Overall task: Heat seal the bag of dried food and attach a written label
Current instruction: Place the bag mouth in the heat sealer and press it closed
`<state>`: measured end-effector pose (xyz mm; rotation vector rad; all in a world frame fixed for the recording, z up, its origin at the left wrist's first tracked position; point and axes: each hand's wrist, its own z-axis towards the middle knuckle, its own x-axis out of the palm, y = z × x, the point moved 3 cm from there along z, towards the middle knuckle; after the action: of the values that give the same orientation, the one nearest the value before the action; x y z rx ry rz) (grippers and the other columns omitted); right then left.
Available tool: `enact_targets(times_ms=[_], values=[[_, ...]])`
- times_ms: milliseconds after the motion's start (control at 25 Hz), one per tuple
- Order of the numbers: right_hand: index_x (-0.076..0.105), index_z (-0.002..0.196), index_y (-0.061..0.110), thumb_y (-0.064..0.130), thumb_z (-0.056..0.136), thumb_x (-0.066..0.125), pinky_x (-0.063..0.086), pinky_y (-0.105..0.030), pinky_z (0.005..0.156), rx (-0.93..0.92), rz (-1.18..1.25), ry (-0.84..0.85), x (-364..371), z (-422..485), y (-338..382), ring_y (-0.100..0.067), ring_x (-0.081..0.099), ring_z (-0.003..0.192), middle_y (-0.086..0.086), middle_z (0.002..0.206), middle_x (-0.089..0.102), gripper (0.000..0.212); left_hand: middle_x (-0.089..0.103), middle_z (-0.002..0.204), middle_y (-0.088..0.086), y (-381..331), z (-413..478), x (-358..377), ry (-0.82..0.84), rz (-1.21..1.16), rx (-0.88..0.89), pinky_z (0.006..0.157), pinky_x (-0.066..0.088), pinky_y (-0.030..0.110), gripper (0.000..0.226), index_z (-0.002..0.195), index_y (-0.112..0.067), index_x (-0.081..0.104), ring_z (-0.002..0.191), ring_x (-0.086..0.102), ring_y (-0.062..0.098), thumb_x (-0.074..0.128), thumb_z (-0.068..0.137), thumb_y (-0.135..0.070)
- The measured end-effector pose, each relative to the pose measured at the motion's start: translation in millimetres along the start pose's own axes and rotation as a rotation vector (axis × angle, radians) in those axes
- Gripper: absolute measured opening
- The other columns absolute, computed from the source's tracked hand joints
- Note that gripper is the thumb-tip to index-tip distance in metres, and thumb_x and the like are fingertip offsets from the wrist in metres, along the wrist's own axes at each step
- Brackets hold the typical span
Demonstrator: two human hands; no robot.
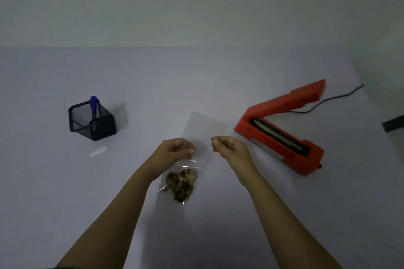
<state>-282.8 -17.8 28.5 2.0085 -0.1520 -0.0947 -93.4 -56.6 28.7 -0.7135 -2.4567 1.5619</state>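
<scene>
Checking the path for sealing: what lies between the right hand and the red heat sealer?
Nothing: in the head view, only bare table separates the right hand from the heat sealer; the clear bag sits on the hand's other side.

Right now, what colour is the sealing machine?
The sealing machine is orange-red, seen in the head view.

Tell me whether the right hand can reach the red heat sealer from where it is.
Probably yes: the right hand sits just left of the heat sealer, with only bare table between them.

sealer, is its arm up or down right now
Up: the sealer's orange arm angles away from the base, leaving the dark sealing strip uncovered.
</scene>
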Motion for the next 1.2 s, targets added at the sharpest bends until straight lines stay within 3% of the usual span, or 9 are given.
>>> enact_targets(times_ms=[120,280,480,600,800,920,1000,1080,1200], values=[[0.068,0.090,0.022,0.018,0.085,0.064,0.048,-0.010,0.066,0.052,0.082,-0.115,-33.9,-23.8,-10.9,-0.003,0.067,0.079,0.003,0.086,0.070,0.008,0.070,0.083,0.005,-12.0,3.7,36.4,0.103,0.005,0.012,0.071,0.054,0.020,0.011,0.093,-0.007,0.069,0.074,0.066,0.013,0.066,0.082,-0.007],[0.065,0.090,0.020,0.018,0.083,0.067,0.048,-0.019,0.073,0.104,0.220,-0.325,-84.9,-48.7,-25.7,-0.010,0.067,0.082,0.002,0.087,0.070,0.008,0.073,0.089,0.005,-16.7,12.2,90.0,0.170,0.044,0.002,0.076,0.051,0.030,0.016,0.097,-0.008,0.068,0.081,0.068,0.018,0.061,0.088,-0.019],[0.065,0.092,0.014,0.019,0.084,0.066,0.047,-0.017,0.069,0.081,0.253,-0.455,-127.3,-55.0,-28.7,-0.011,0.066,0.081,0.001,0.086,0.069,0.010,0.071,0.079,0.015,-9.3,18.9,136.7,0.075,0.017,-0.001,0.076,0.053,0.036,0.030,0.075,-0.009,0.068,0.073,0.065,0.020,0.057,0.089,-0.033],[0.066,0.093,0.013,0.021,0.083,0.066,0.046,-0.019,0.069,0.081,0.233,-0.509,-140.7,-51.0,-32.9,-0.010,0.065,0.078,0.001,0.083,0.068,0.013,0.069,0.074,0.013,-10.3,18.8,156.0,0.000,-0.083,-0.041,0.071,0.053,0.028,0.027,0.073,-0.006,0.069,0.070,0.063,0.018,0.058,0.089,-0.025],[0.066,0.090,0.014,0.027,0.082,0.068,0.047,-0.015,0.069,0.065,0.108,-0.558,-149.5,-50.9,-34.3,-0.012,0.064,0.078,0.001,0.082,0.068,0.015,0.070,0.070,0.008,-7.4,19.9,166.6,-0.080,-0.057,-0.023,0.071,0.054,0.031,0.020,0.072,-0.011,0.070,0.069,0.064,0.019,0.060,0.088,-0.018],[0.064,0.076,0.017,0.036,0.082,0.067,0.042,-0.004,0.057,-0.115,-0.316,-0.751,-156.5,-63.3,-11.1,0.000,0.058,0.061,0.008,0.066,0.062,0.020,0.069,0.068,0.007,-7.5,21.7,168.4,-0.100,-0.028,-0.027,0.070,0.054,0.031,0.022,0.072,-0.008,0.070,0.068,0.063,0.018,0.060,0.088,-0.019],[0.060,0.074,0.017,0.034,0.088,0.060,0.042,-0.010,0.058,-0.283,-0.418,-0.879,-166.6,-69.5,13.4,-0.005,0.052,0.056,0.005,0.066,0.059,0.022,0.070,0.069,0.007,-7.5,23.4,168.7,-0.095,-0.003,-0.032,0.072,0.055,0.034,0.023,0.071,-0.009,0.071,0.068,0.064,0.019,0.060,0.088,-0.021],[0.062,0.085,0.013,0.027,0.092,0.052,0.048,-0.022,0.070,-0.477,-0.432,-0.942,-178.1,-69.1,45.8,-0.006,0.053,0.070,0.002,0.079,0.061,0.018,0.071,0.069,0.007,-8.6,25.2,168.2,-0.090,0.031,-0.031,0.073,0.055,0.037,0.024,0.071,-0.009,0.071,0.069,0.064,0.020,0.060,0.088,-0.022],[0.062,0.104,0.003,0.011,0.094,0.047,0.046,-0.017,0.087,-0.819,-0.517,-0.843,-178.2,-63.2,106.2,-0.006,0.057,0.095,-0.007,0.100,0.067,0.020,0.071,0.070,0.007,-11.2,27.4,165.6,-0.089,0.073,-0.034,0.072,0.056,0.037,0.025,0.070,-0.010,0.071,0.069,0.065,0.021,0.060,0.088,-0.024]])
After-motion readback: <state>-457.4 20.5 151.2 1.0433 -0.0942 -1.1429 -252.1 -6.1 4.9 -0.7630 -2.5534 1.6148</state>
